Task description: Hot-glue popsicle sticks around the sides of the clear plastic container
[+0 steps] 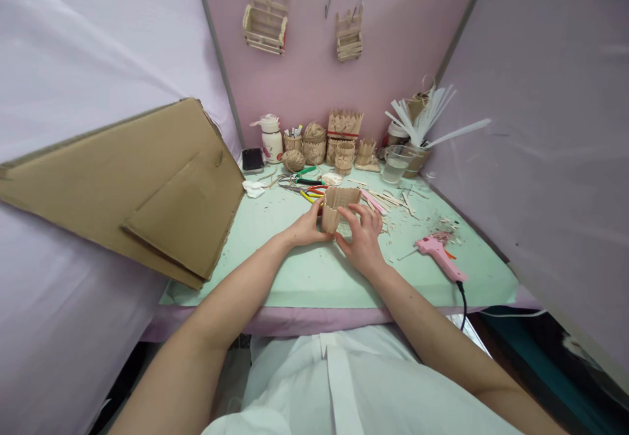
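A small open box of wooden sticks point(332, 209) is held just above the green tabletop, near its middle. My left hand point(310, 226) grips the box's left side, with the thumb near the upper edge and fingers under the bottom. On the other side, my right hand point(362, 235) has its thumb and fingers around the box's near right part, touching it. Behind the box lie pliers and scissors with coloured handles point(314, 190). Loose wooden sticks point(388, 200) are scattered to its right.
A pink glue gun point(439, 257) with a black cord lies at the right. Cardboard point(181, 206) leans at the left. Along the back stand a white bottle point(271, 139), twine, stick-made containers and a clear cup point(394, 165). Two stick-made pieces hang on the wall.
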Tool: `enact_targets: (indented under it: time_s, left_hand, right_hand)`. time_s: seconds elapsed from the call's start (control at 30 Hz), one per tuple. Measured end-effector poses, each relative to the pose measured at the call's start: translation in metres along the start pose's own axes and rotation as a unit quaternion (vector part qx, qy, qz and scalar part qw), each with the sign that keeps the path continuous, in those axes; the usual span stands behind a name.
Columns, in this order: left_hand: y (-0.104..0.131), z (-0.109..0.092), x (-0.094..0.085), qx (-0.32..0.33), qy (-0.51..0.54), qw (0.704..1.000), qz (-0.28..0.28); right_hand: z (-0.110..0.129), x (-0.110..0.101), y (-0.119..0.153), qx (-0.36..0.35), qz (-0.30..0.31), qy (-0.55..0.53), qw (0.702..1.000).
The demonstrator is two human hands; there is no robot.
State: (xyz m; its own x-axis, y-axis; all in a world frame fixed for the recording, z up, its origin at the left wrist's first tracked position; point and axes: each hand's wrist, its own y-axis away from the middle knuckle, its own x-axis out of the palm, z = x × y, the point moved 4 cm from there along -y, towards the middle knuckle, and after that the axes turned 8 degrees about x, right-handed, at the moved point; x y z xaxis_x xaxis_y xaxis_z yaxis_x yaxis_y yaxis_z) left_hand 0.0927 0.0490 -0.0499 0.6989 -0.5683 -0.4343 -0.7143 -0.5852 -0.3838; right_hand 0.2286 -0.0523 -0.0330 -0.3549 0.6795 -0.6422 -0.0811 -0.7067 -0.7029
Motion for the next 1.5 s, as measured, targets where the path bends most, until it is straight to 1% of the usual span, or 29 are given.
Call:
enact_targets:
  time_s: [0.37,0.47,0.57,0.8,0.87,0.97,1.13,1.37,1.5]
  left_hand:
    - [0.0,0.001,0.0,0.003,0.008,1.0,0.001]
    - [-0.001,0.001,0.001,0.009,0.008,1.0,-0.001]
    - [-0.001,0.002,0.0,0.011,-0.002,1.0,0.012]
    - [0.001,0.004,-0.013,0.007,-0.057,0.997,0.058]
    - [0.003,0.004,-0.016,0.004,-0.06,0.996,0.062]
    - [0.003,0.004,-0.016,-0.001,-0.068,0.996,0.053]
    - [0.002,0.001,-0.01,0.009,-0.067,0.997,0.038]
    - [0.002,-0.001,-0.008,0.01,-0.043,0.999,0.028]
    - [0.002,-0.001,-0.008,0.009,-0.029,0.999,0.028]
  right_hand:
    - [0.0,0.0,0.0,0.001,-0.002,0.002,1.0]
    - [0.0,-0.002,0.0,0.0,-0.013,-0.005,1.0]
    - [0.001,-0.003,0.0,-0.005,-0.021,-0.003,1.0]
    - [-0.004,-0.004,0.0,0.018,0.017,0.044,0.999]
    - [-0.004,-0.004,0.0,0.02,0.028,0.054,0.998]
    - [-0.004,-0.004,-0.001,0.016,0.037,0.06,0.997]
    - [-0.002,-0.002,-0.002,0.001,0.05,0.063,0.997]
    - [-0.002,-0.01,-0.005,-0.005,0.036,0.053,0.998]
    - [-0.001,-0.007,-0.003,-0.002,0.038,0.066,0.997]
